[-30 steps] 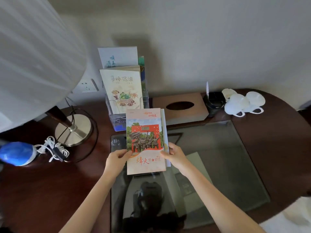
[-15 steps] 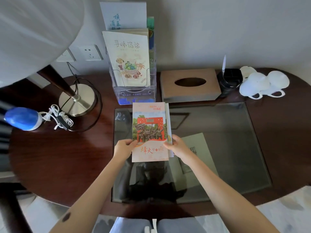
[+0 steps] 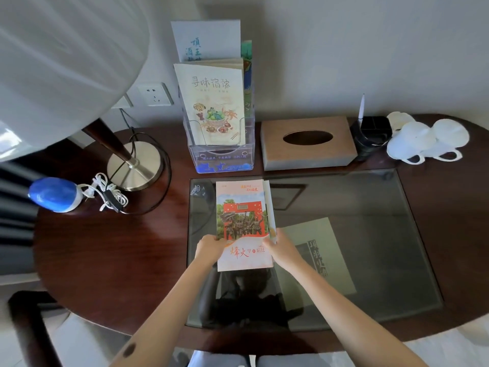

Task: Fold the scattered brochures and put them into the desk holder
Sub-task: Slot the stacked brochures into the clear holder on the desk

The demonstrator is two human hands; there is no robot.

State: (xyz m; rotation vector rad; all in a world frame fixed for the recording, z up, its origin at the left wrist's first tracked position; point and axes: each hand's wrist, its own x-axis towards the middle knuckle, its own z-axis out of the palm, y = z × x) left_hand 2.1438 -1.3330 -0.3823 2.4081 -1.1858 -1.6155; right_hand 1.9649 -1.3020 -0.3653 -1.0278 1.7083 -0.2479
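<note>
A folded brochure with a red gate picture and orange lettering is held over the glass desk pad. My left hand grips its left edge and my right hand pinches its right edge, where inner pages stick out. Behind it stands the clear acrylic desk holder, with a food-picture brochure in its front pocket and a pale blue one behind. Another grey leaflet lies flat under the glass to the right.
A brown tissue box sits right of the holder, then a black pen stand and white cups. At left are a lamp base, a white shade, a coiled cord and a blue object.
The view has tilted down and pulled back, so more of the desk's near edge shows. Both hands still hold the brochure, which has come slightly nearer to me, away from the holder.
</note>
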